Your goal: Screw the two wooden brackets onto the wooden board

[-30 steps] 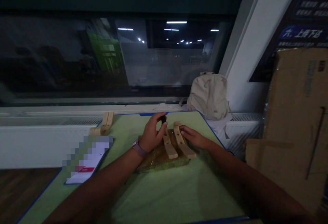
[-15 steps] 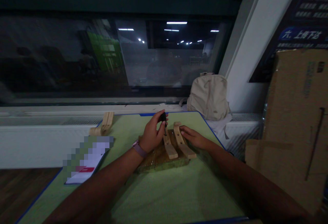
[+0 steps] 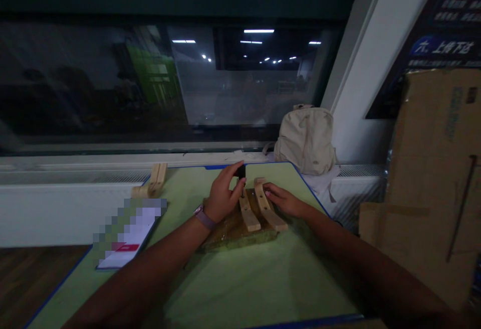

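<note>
Two wooden pieces, room before blue tabletop edge, left grip pinching black handle, right grip hold unclear.

Table: a pale green top with a blue rim, running away toward the window side.
Middle of the table: a flat block, brown and shiny on its upper face, greenish along its near side, lying flat.
On the block: two curved wooden pieces, a left piece and a right piece, side by side and apart, both with dark holes; the right piece's near end reaches past the block's top.
Left side: a booklet, pale with a red patch, partly blurred out.
Far left corner: more curved wooden pieces, just beyond the booklet.
</note>
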Tool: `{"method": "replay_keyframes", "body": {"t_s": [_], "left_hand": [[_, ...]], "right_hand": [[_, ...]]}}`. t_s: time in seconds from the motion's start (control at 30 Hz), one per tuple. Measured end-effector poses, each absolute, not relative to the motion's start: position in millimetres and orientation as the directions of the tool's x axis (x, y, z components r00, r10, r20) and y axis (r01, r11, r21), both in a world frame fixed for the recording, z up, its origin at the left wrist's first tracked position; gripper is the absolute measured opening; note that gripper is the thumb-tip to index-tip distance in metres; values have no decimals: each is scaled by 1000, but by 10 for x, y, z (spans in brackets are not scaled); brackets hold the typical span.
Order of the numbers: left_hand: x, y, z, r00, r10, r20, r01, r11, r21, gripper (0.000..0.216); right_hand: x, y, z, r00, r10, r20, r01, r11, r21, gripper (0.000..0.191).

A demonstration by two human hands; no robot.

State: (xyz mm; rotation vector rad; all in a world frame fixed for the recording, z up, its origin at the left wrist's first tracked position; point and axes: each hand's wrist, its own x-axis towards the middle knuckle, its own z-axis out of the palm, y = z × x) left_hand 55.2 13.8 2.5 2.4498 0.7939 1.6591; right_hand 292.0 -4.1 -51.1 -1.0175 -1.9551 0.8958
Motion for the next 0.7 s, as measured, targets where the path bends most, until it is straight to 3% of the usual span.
{"method": "replay_keyframes", "body": {"t_s": [0.27,0.57,0.7], "left_hand": [[571,148,-50,253,537,805,231,-841,489,41],[552,154,23,233,406,884,337,-886,318,27],[558,144,43,226,416,881,356,-877,323,26]], "right_hand": [[2927,-41,-513,-410,867,283,344,434,-833,44],[2933,-30,-544,-403,867,293,354,443,-824,44],[2943,-6,-583,-412,856,312,329,459,-825,42]]}}
